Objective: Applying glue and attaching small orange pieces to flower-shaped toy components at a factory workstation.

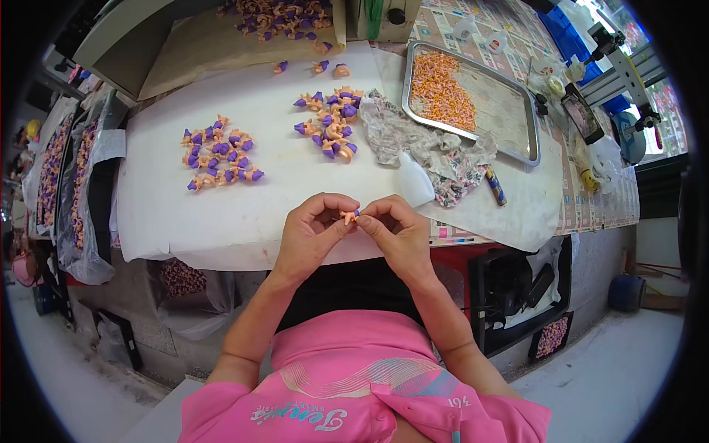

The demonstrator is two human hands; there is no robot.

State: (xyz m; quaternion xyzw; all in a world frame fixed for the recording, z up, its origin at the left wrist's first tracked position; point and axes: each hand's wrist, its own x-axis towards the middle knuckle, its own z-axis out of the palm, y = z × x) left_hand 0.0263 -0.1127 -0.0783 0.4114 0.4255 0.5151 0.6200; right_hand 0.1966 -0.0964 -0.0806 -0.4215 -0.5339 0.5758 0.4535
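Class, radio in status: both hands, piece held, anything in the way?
Left hand and right hand pinching peach-and-purple figurine piece. Piece partly hidden by fingers. White bottle just beyond right hand, not blocking.

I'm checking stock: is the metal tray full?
Partly full: small orange pieces cover the left of the metal tray; its bottom shows on the right.

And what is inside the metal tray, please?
Inside the metal tray, many small orange and pink pieces lie toward the left. Its pale bottom shows at the right; what is beneath the pieces is hidden.
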